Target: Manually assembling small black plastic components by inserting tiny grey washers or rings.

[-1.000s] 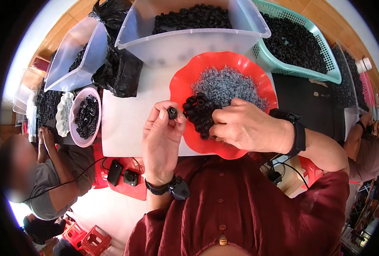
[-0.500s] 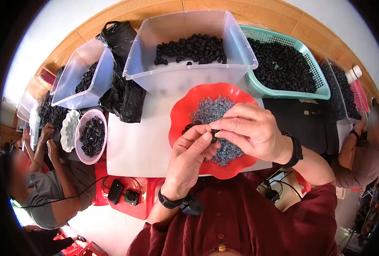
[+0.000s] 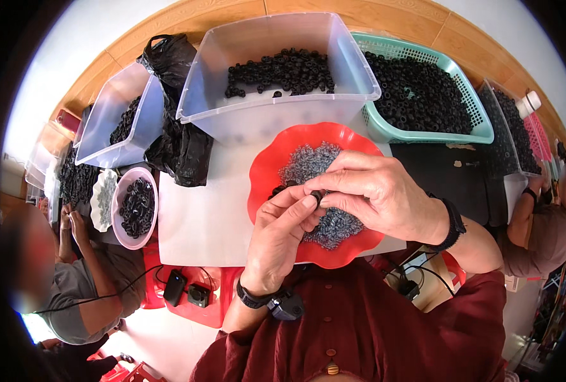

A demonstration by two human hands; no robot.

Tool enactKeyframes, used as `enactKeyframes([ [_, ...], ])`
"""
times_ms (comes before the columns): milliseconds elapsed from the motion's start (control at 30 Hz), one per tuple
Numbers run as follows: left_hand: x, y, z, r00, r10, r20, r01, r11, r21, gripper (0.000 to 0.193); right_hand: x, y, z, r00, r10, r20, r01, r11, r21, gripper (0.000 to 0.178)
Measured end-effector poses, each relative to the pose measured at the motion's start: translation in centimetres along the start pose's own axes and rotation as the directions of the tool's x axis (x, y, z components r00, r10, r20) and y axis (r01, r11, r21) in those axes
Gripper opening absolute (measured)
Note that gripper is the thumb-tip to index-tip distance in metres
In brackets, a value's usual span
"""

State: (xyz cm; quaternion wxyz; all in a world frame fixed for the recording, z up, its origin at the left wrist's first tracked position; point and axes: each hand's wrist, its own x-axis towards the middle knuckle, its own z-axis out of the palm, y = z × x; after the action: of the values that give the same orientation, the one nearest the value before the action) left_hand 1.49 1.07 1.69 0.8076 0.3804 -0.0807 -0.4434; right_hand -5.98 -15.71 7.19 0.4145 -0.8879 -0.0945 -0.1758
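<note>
Both hands meet over a red scalloped tray (image 3: 260, 169) at the table's front. Between the fingertips of my left hand (image 3: 276, 232) sits a small round black ring-like part (image 3: 316, 196). My right hand (image 3: 378, 191) pinches at the same part from the right, thumb and forefinger closed on it; whether a smaller piece is also in that pinch is hidden. Under the hands, the tray holds a heap of small grey-clear pieces (image 3: 308, 162). A few black parts (image 3: 279, 190) lie at its left, partly behind my left fingers.
A large clear bin (image 3: 276, 114) with black parts stands behind the tray, beside a green basket (image 3: 423, 137) of more. Left are a black plastic bag (image 3: 181, 153), a pink bowl (image 3: 155, 216) of black rings and another clear bin (image 3: 107, 153). Co-workers sit at both sides.
The view has shifted slightly. Both hands stay together over the tray, fingers moving a little around the black part, which now shows more plainly. The co-worker's hands at left have come together lower.
</note>
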Motion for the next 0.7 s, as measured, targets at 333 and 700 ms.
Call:
enactKeyframes([
  [333, 0.1, -0.1, 0.1, 0.998, -0.022, 0.057, 0.015, 0.993, 0.12, 0.018, -0.4, -0.4, -0.5, 0.972, -0.166, 0.169, 0.221, 0.89, -0.4, 0.024],
  [700, 0.5, -0.9, -0.2, 0.998, 0.053, 0.023, -0.057, 0.984, 0.168, 0.019, -0.1, -0.1, -0.3, 0.987, -0.096, 0.132, 0.133, 0.942, -0.309, 0.022],
])
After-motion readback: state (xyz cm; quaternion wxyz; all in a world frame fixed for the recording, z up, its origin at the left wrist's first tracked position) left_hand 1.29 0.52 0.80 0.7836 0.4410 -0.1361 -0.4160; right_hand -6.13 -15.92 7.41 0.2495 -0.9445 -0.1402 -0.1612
